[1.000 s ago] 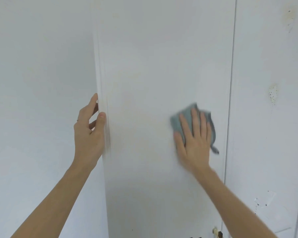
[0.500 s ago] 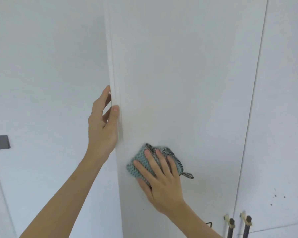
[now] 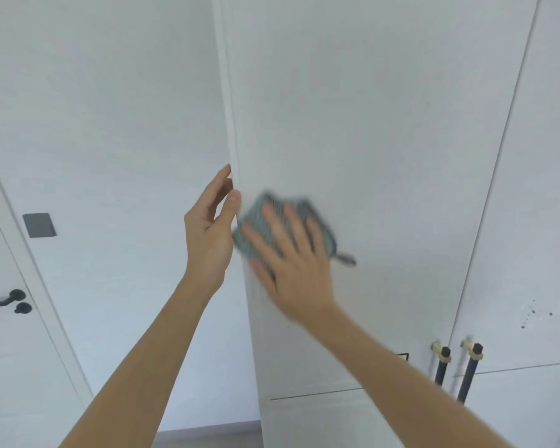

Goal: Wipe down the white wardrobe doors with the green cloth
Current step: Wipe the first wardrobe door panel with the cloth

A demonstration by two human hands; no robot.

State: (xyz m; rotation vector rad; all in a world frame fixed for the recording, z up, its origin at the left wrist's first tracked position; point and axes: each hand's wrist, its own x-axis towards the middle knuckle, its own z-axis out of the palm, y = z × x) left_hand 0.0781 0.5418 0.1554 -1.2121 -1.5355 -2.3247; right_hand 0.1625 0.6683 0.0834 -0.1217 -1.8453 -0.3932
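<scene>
A tall white wardrobe door (image 3: 369,124) fills the middle of the view. My right hand (image 3: 291,263) lies flat on the green cloth (image 3: 256,218), pressing it against the door near its left edge with the fingers spread. A dark loop of the cloth sticks out to the right. My left hand (image 3: 210,231) holds the door's left edge, thumb on the front face and fingers behind the edge. The right hand and cloth are blurred by motion.
A second wardrobe door (image 3: 530,221) with dark specks stands to the right. Two dark bar handles (image 3: 442,367) with cream fittings sit low between the doors. At far left are a room door with a black handle (image 3: 7,300) and a grey wall switch (image 3: 39,225).
My right hand has swept the cloth from the door's right side down and leftward to the left edge, then slightly up. The view has tilted lower. My left hand stays on the edge.
</scene>
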